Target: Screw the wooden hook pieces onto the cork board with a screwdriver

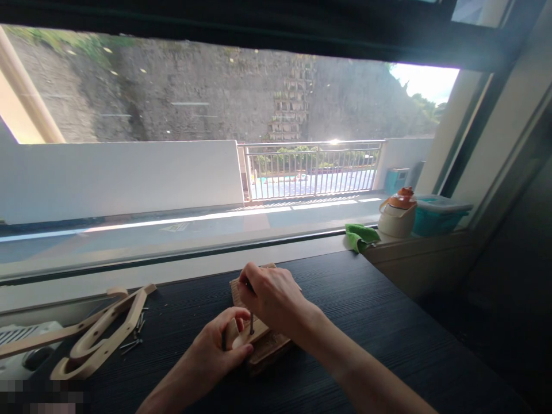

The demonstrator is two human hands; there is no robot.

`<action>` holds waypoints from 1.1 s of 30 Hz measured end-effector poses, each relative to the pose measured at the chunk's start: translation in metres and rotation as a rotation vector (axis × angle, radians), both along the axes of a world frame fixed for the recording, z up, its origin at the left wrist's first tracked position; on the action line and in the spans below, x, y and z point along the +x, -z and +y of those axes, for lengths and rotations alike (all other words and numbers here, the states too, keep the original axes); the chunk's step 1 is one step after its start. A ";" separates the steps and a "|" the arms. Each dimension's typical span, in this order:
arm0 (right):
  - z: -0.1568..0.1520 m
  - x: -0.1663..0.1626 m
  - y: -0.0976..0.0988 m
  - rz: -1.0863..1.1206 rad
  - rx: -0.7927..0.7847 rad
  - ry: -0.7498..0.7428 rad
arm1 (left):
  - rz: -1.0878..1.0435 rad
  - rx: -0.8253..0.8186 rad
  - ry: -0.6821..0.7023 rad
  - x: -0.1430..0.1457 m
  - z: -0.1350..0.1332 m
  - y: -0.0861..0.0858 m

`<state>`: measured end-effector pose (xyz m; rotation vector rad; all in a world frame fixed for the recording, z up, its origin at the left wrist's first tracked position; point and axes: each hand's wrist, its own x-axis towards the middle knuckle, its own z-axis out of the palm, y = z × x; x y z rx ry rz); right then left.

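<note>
A small wooden block assembly (264, 345) lies on the dark desk (388, 339) in front of me. My left hand (219, 345) is curled round the near end of a wooden piece (237, 336) on it, thumb and fingers closed. A thin dark screw (252, 323) stands upright in the wood. My right hand (271, 299) is closed above it, gripping a dark tool handle (249, 284) whose tip I cannot make out.
Curved wooden parts (97, 336) and several loose screws (134, 339) lie at the desk's left. A white object (26, 345) sits at the far left. On the sill at right are a green cloth (361, 236), a white jug (397, 214) and a teal container (437, 215).
</note>
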<state>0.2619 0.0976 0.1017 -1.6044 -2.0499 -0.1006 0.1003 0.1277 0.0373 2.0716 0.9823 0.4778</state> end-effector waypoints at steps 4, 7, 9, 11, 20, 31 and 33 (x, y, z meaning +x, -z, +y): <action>0.003 -0.001 0.003 0.042 -0.003 0.048 | 0.010 0.027 0.009 0.000 0.000 0.000; -0.004 0.002 -0.004 0.032 -0.008 -0.079 | -0.009 0.013 -0.009 0.001 0.000 -0.001; -0.010 0.004 -0.010 0.028 -0.001 -0.188 | -0.033 -0.013 -0.017 0.002 0.000 0.000; -0.014 0.006 -0.014 0.032 -0.022 -0.266 | -0.046 -0.041 -0.007 0.002 0.000 0.001; 0.000 0.008 -0.004 0.058 -0.047 -0.050 | 0.001 0.006 -0.026 0.001 0.001 0.001; -0.014 -0.002 -0.012 0.053 -0.038 -0.313 | -0.043 -0.051 -0.029 0.001 0.001 0.002; -0.010 -0.001 -0.008 0.069 -0.046 -0.245 | -0.038 -0.035 -0.032 0.001 0.001 0.002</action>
